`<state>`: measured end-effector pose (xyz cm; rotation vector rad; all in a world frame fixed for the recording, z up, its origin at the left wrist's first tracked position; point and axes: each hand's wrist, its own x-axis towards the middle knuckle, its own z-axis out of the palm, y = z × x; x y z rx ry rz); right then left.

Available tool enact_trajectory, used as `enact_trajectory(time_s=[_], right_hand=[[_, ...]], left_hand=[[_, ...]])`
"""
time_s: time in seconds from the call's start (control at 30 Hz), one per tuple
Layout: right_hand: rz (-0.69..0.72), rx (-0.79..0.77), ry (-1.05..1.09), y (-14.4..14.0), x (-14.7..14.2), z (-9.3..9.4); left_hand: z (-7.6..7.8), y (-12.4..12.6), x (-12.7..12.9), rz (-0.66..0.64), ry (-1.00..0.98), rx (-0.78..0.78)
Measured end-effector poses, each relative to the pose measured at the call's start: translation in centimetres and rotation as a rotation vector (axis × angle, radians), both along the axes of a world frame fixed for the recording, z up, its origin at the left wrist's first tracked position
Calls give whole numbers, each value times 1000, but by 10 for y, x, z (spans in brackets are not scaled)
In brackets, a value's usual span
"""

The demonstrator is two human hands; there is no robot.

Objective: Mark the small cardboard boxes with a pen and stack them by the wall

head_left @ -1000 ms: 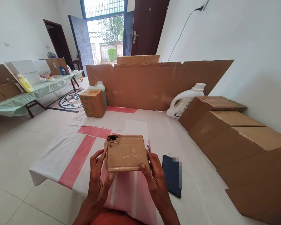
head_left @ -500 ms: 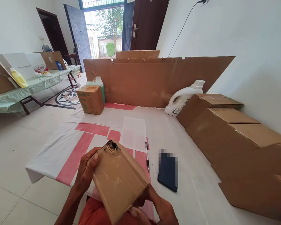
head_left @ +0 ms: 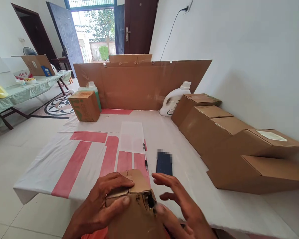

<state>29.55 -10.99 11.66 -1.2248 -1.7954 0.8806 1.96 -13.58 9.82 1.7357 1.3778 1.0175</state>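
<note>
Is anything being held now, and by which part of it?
The left hand holds the box by its upper edge, toward the left; the right hand is open beside the hole.

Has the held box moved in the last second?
Yes, nearer the wearer. The box hid part of the white sheet; now it sits well short of it, its hole swung from left to right.

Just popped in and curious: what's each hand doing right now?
Left hand: holding the cardboard box.
Right hand: open, thumb by the box's dark hole; whether it touches can't be told.
</note>
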Motion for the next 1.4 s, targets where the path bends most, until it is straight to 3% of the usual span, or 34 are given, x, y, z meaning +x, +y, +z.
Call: enact_trajectory(time_s=[0.1, 0.17, 0.27, 0.33, 0.47, 0.57, 0.7, 0.8, 0.87, 0.93, 1.07, 1.2, 1.4], right_hand=[[45, 164, 52, 0, -32, -19], [30, 199, 149, -6, -51, -32], [0, 71, 259, -12, -67, -35], [61, 0, 332, -12, -69, -30], [127, -9, 412, -14, -67, -26], [46, 33, 364, -20, -63, -29], [-148, -106, 272, -1, -39, -39], [-495, -153, -151, 38, -14, -63], [-590, -274, -559, 65, -4, -84], [-593, -388, -748, 83, -2, -102], [-607, -449, -763, 95, -11, -121], [-616, -490, -740, 96, -10, -123], [-595, -480, -722, 97, -3, -116]], left_hand=[[0, -3, 1, -29, 30, 35], [8, -2, 3, -4, 60, 43], [30, 5, 10, 12, 121, 53], [46, 11, 17, -15, 176, 36], [61, 18, 30, -83, 275, 14], [59, 19, 41, -66, 345, 60], [54, 23, 53, -19, 474, 155], [52, 26, 54, -27, 496, 175], [51, 27, 50, -36, 432, 178], [49, 25, 43, -49, 344, 166], [35, 19, 26, -85, 261, 80], [26, 14, 20, -113, 189, -31], [25, 11, 23, -100, 121, -68]])
